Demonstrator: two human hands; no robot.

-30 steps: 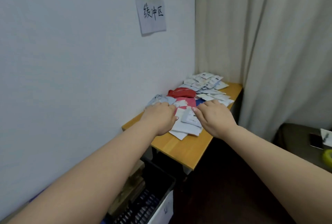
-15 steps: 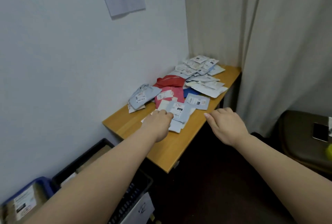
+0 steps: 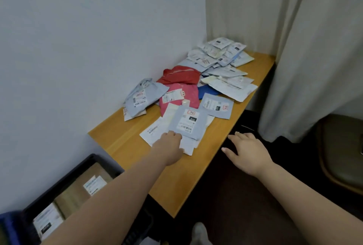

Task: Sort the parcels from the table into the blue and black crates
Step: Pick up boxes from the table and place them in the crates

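Grey parcel lies atop white mailers near the table front edge. My left hand rests at its near corner, fingers curled under, can't tell if gripping. Right hand hangs off the edge, fingers loose, holding nothing. Black crate w/ boxes sits below left.

One wooden table carries a heap of well over a dozen parcels, among them two red ones and one blue one, while two crates stand at the near left, one black and one blue, and two hands show.
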